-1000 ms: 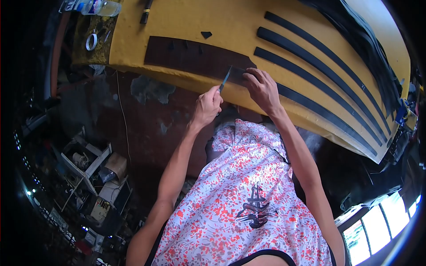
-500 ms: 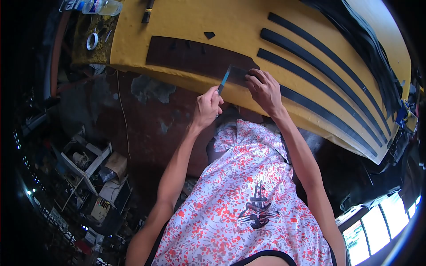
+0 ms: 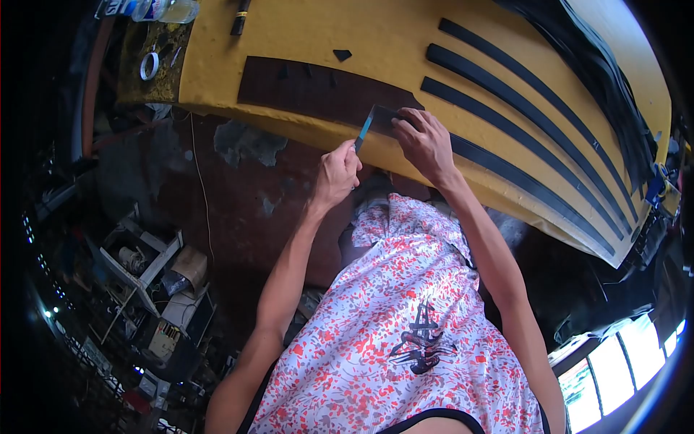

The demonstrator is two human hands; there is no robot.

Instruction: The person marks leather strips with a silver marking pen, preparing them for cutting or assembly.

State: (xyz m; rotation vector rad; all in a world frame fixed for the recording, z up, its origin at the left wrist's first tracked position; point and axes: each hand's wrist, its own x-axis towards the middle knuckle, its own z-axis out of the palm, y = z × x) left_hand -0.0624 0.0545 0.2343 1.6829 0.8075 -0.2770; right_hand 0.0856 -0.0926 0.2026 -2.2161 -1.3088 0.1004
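Note:
My left hand (image 3: 337, 172) is closed around the handle of a knife (image 3: 366, 130), its narrow blade shining blue and pointing up and away from me. The blade's tip meets the end of a long black strip (image 3: 506, 171) near the table's front edge. With bent fingers, my right hand (image 3: 425, 142) grips that strip close to the same end, partly covering it. Just left of the blade lies a dark brown board (image 3: 318, 92) with small black scraps on it. Another black scrap (image 3: 342, 55) rests beyond the board.
Several more black strips, one of them the outermost strip (image 3: 535, 79), lie side by side on the yellow table (image 3: 376, 40). Dark sheet material hangs at the far right. A white tape ring (image 3: 150, 66), a plastic bottle (image 3: 173, 11) and a dark-handled tool (image 3: 239, 20) are at the left.
My right hand has shifted slightly left and up along the strip, nearer the blade. The knife in my left hand has barely moved.

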